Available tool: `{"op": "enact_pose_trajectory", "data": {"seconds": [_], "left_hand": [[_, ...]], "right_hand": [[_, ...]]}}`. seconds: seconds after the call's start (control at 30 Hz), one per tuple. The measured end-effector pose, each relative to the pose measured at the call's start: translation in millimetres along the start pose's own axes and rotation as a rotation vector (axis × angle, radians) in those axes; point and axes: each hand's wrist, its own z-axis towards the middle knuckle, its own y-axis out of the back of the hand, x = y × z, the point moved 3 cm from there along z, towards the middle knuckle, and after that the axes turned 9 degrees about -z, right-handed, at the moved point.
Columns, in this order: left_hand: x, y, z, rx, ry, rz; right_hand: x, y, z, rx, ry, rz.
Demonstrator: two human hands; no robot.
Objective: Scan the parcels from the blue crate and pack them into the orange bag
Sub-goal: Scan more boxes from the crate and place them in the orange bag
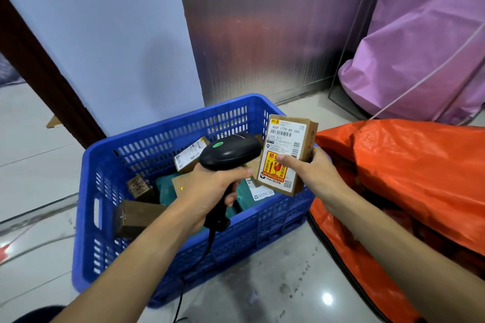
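Left hand (210,187) is gripping the black scanner (232,151) by its handle, with the fingers wrapped fully round it and the index finger lying along the front under the head. The scanner head is pointing right, sitting just beside the parcel's label. The black cable (195,265) is hanging from the handle down across the crate's near wall.

Right hand (316,174) is pinching 1 brown carton parcel (286,155), thumb on the label face and fingers curled behind. It is holding the parcel upright above the crate's right corner, with the label facing the camera and a red-yellow sticker on the lower half.

Blue crate (168,136) is sitting on the tiled floor (39,155) and holding more parcels: 1 labelled brown box (190,156) at the back, a plain brown box (136,217) at the left and a teal mailer (166,189) in the middle.

Orange bag (420,170) is lying right beside the crate, its opening facing the person. A purple sheet (420,60) is hanging behind it.
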Motion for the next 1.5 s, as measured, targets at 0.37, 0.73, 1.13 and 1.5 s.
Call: {"op": "enact_pose_trajectory", "data": {"seconds": [0.37,0.73,1.13,1.5], "left_hand": [[-1.3,1.8,0.2,-0.016,-0.004,0.01],[2.3,6.5,7.9,-0.15,-0.038,0.075],[7.3,-53.9,16.2,-0.042,-0.135,0.145],[64.2,-113.5,10.5,0.036,-0.103,0.297]], "right_hand": [[-4.4,-4.6,2.6,0.014,-0.047,-0.046],[6.3,3.1,-10.4,0.058,-0.065,0.002],[2.7,29.3,-33.3,0.024,-0.117,0.132],[-63.0,87.1,-58.8,-0.066,-0.317,0.167]]}}
